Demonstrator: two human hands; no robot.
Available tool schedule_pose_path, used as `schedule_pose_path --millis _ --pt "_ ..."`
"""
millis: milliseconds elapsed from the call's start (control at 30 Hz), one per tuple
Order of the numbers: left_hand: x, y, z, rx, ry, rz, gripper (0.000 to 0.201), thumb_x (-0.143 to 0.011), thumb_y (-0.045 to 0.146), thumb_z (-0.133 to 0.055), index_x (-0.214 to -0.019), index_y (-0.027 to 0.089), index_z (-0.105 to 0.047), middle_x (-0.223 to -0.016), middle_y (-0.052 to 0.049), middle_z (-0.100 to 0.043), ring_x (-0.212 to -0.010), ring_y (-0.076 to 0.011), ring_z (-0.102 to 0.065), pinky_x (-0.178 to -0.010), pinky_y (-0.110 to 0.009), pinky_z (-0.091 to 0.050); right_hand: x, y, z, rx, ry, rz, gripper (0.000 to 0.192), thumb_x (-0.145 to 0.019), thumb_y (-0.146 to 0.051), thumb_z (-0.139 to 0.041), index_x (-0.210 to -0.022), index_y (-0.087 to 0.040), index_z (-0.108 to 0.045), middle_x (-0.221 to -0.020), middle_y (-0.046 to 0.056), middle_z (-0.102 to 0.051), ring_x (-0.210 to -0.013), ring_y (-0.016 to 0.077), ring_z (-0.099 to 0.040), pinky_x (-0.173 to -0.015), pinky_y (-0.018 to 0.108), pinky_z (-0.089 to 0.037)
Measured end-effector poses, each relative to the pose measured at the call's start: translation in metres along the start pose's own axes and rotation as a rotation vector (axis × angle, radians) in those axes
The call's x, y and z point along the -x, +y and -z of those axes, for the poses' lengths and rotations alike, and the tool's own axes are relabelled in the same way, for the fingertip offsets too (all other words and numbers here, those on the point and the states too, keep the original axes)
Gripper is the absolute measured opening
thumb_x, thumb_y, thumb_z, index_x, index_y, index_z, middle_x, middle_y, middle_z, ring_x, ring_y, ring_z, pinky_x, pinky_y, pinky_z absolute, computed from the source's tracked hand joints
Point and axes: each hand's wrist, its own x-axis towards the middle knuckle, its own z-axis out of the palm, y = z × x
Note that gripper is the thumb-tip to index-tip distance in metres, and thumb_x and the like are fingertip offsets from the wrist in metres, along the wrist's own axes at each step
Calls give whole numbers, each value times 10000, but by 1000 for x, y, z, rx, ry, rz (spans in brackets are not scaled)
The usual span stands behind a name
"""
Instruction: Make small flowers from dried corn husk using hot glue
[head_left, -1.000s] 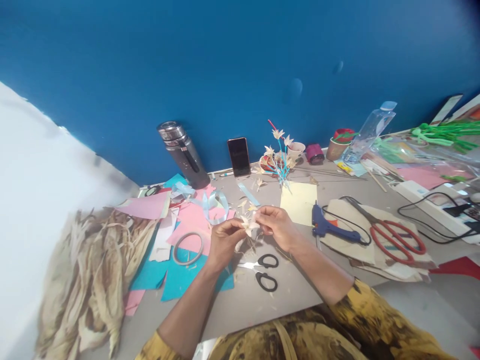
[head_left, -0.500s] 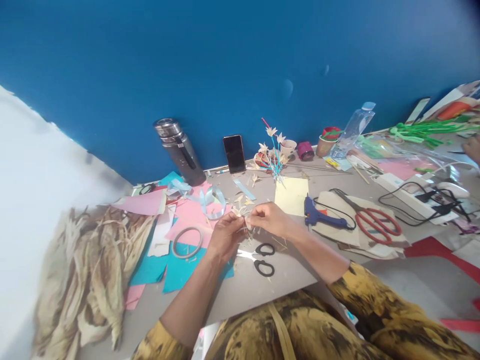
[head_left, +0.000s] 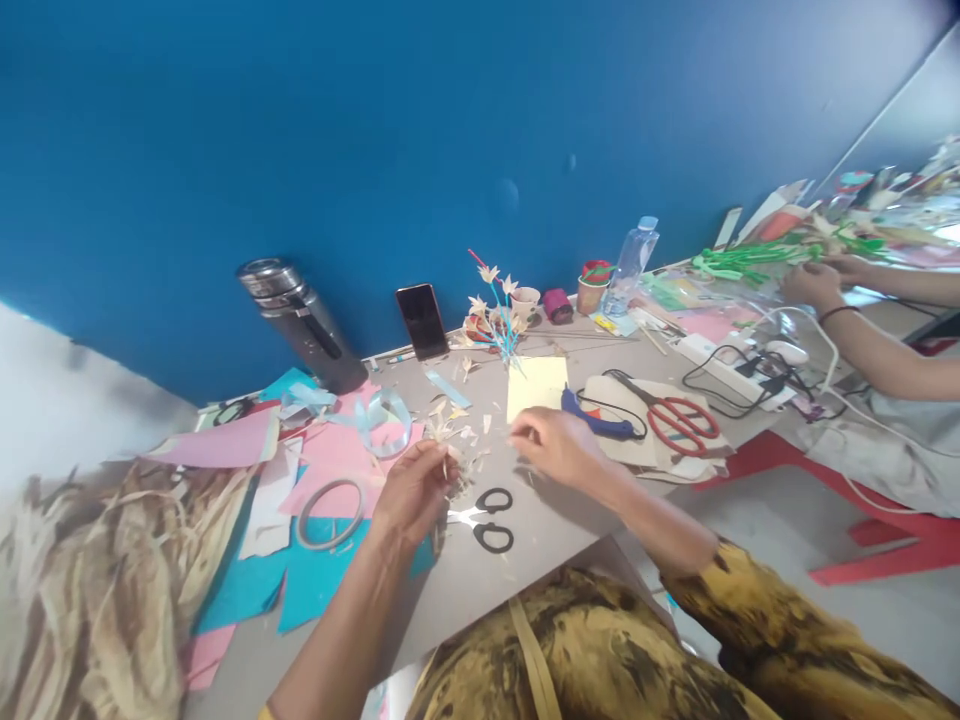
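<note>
My left hand (head_left: 412,488) is closed in a pinch on a small pale flower of dried husk (head_left: 441,436), above scattered husk scraps. To the right, apart from it, my right hand (head_left: 556,446) hovers over the table with its fingers curled together; what they hold, if anything, is too small to make out. Black-handled scissors (head_left: 493,520) lie partly spread between my forearms. A blue glue gun (head_left: 600,418) rests just beyond my right hand, beside a yellow paper sheet (head_left: 538,386). Finished-looking husk flowers on blue stems (head_left: 501,312) stand further back.
At left are dried husks (head_left: 127,590), a tape ring (head_left: 330,514) and coloured paper (head_left: 319,590). A flask (head_left: 307,325) and phone (head_left: 422,320) stand by the wall. Red-handled scissors (head_left: 682,427), a power strip (head_left: 731,370) and a co-worker's hands (head_left: 817,285) are at right.
My right hand has come away from the left hand and the flower, moving right. The view has turned right, bringing the co-worker's arms into sight. My left hand keeps the flower.
</note>
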Motion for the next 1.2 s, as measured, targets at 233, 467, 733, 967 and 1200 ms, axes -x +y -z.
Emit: schedule_pose_path --millis 233,467,733,967,1200 --pt "1 7 -28 109 151 -1 164 -759 25 -708 -702 141 -608 -638 14 -624 -606 -109 -638 -562 -210 -550 28 84 36 603 -29 -142 275 -873 -265 -677 -1119 -143 -666 -1070 142 -671 -1072 326 -569 -841 367 -391" --pt "-16 -2 -68 140 201 59 180 -863 39 -605 -714 140 -601 -598 -4 -627 -535 -100 -614 -521 -208 -523 23 113 34 509 -57 -80 288 -914 -314 -633 -1182 -213 -667 -1045 117 -636 -1019 302 -585 -813 354 -394" --pt "-33 -6 -86 82 244 48 152 -760 37 -685 -700 147 -598 -601 3 -644 -550 -117 -639 -513 -215 -488 29 138 51 -60 27 169 313 -916 -291 -589 -1213 -205 -628 -1263 115 -620 -1134 274 -602 -941 376 -478" --pt "-47 -22 -98 49 256 41 161 -696 49 -718 -738 164 -615 -608 14 -662 -556 -125 -641 -530 -240 -482 42 104 54 -191 -91 443 319 -917 -206 -582 -1236 -193 -591 -1191 135 -662 -1090 276 -603 -937 420 -486" --pt "-48 -29 -97 23 232 21 141 -679 80 -735 -742 155 -633 -604 -3 -668 -574 -128 -635 -530 -245 -484 40 97 42 -198 -105 538 309 -946 -208 -540 -1250 -181 -592 -1143 149 -672 -1055 285 -604 -911 444 -479"
